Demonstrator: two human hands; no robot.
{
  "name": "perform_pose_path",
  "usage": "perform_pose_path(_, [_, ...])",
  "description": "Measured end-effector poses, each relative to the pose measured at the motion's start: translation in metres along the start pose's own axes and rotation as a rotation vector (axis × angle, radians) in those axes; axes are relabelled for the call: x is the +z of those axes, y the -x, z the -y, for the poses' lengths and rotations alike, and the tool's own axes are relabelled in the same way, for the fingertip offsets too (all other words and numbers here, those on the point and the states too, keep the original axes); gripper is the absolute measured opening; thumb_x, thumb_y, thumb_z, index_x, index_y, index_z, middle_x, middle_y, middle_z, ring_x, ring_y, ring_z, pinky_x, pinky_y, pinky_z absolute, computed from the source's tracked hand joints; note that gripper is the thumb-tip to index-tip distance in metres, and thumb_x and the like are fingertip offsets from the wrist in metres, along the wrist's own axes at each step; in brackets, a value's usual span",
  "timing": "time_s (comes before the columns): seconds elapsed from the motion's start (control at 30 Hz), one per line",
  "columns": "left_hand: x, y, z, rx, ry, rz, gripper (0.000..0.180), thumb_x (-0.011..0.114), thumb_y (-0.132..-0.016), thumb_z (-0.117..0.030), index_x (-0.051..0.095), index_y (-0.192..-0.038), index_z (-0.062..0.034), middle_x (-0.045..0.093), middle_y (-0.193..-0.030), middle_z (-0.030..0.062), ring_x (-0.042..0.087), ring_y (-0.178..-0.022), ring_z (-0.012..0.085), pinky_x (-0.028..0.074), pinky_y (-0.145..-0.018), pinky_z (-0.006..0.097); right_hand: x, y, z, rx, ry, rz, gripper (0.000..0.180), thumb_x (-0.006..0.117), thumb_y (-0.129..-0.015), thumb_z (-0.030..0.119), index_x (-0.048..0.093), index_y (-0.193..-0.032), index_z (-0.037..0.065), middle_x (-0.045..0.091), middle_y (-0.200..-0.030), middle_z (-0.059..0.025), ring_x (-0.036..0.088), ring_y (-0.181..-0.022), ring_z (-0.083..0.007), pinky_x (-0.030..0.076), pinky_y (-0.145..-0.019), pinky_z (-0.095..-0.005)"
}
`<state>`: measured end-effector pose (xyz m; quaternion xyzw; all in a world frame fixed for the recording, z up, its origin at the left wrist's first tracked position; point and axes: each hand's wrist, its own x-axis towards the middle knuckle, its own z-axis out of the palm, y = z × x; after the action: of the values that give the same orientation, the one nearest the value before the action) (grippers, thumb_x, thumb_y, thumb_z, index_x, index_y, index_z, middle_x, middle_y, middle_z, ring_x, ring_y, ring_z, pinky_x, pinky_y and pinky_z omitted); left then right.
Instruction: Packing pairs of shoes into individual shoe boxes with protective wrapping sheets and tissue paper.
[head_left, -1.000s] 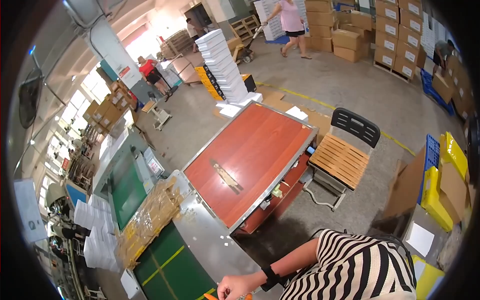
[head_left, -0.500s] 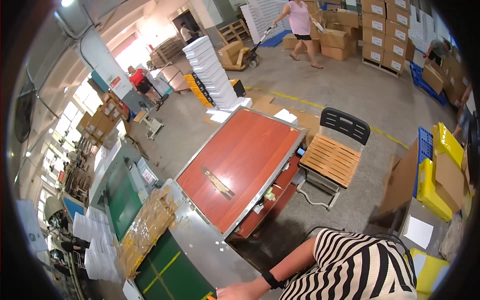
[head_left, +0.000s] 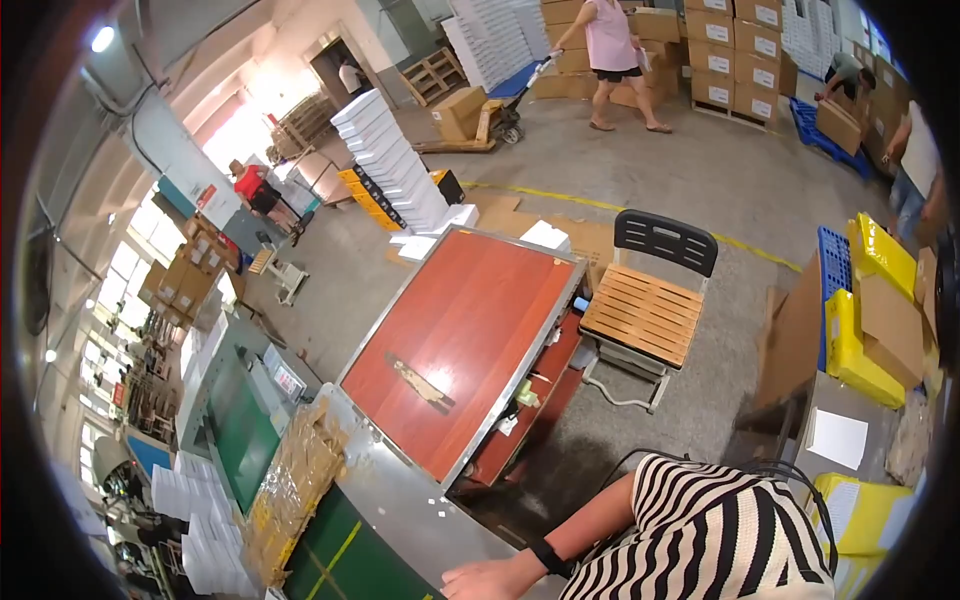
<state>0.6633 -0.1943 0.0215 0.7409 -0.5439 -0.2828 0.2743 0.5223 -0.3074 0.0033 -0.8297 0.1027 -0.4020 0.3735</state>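
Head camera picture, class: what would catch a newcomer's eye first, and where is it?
The red-brown table top fills the centre, with a wooden-slat chair at its right. Bright yellow crates stand at the right edge, and a tall stack of white boxes rises behind the table. At the bottom, a person's hand rests on a grey metal surface.

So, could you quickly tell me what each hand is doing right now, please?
Left hand: rests knuckles up on the grey metal bench at the lower edge, holding nothing visible; fingers partly cut off.
Right hand: not in view.
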Motion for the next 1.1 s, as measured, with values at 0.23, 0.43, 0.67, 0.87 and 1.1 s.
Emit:
perform_pose_path(0.23, [-0.006,0.014,-0.018,0.035,0.061,0.26,0.033,0.057,-0.097,-0.029,0.067,-0.09,0.0014,0.064,-0.066,0.0092,0.057,-0.056,0.016,0.044,-0.052,0.032,-0.006,-0.001,-0.022,-0.123,-0.127,-0.013,0.018,0.063,-0.088,0.026,0.071,-0.086,0.009,0.068,-0.086,-0.0105,0.062,-0.082,-0.0305,0.047,-0.073,-0.0415])
perform_pose_path(0.43, [-0.007,0.013,-0.029,0.31,0.113,0.367,0.044,0.048,-0.101,-0.037,0.068,-0.091,0.0004,0.062,-0.064,0.0062,0.053,-0.052,0.0132,0.042,-0.048,0.03,0.005,0.019,-0.024,-0.049,-0.311,0.25,0.018,0.061,-0.092,0.018,0.073,-0.096,0.005,0.071,-0.091,-0.0124,0.066,-0.084,-0.0299,0.051,-0.073,-0.0389])
perform_pose_path(0.67, [0.004,0.008,-0.043,0.086,0.263,0.493,0.047,0.045,-0.102,-0.039,0.068,-0.092,0.0007,0.063,-0.065,0.0056,0.054,-0.051,0.0142,0.042,-0.047,0.03,-0.016,0.039,-0.013,0.019,-0.387,0.165,0.016,0.061,-0.092,0.012,0.072,-0.098,0.003,0.072,-0.089,-0.0129,0.067,-0.079,-0.0254,0.051,-0.07,-0.035])
perform_pose_path(0.87, [-0.005,0.03,-0.035,-0.125,0.369,0.569,0.05,0.042,-0.103,-0.04,0.068,-0.092,0.001,0.063,-0.066,0.0051,0.054,-0.05,0.0151,0.042,-0.047,0.029,-0.009,0.054,0.008,0.043,-0.342,0.146,0.013,0.061,-0.09,0.008,0.072,-0.096,0.001,0.072,-0.088,-0.014,0.066,-0.077,-0.0254,0.051,-0.069,-0.0349])
perform_pose_path(1.1, [0.004,0.067,-0.01,0.379,0.137,0.445,0.036,0.043,-0.104,-0.03,0.063,-0.097,0.0,0.062,-0.067,0.0059,0.054,-0.051,0.016,0.037,-0.046,0.024,0.026,0.087,0.042,0.062,-0.275,0.065,0.011,0.062,-0.09,0.009,0.069,-0.091,0.0,0.068,-0.082,-0.0157,0.064,-0.074,-0.0281,0.05,-0.067,-0.0369])
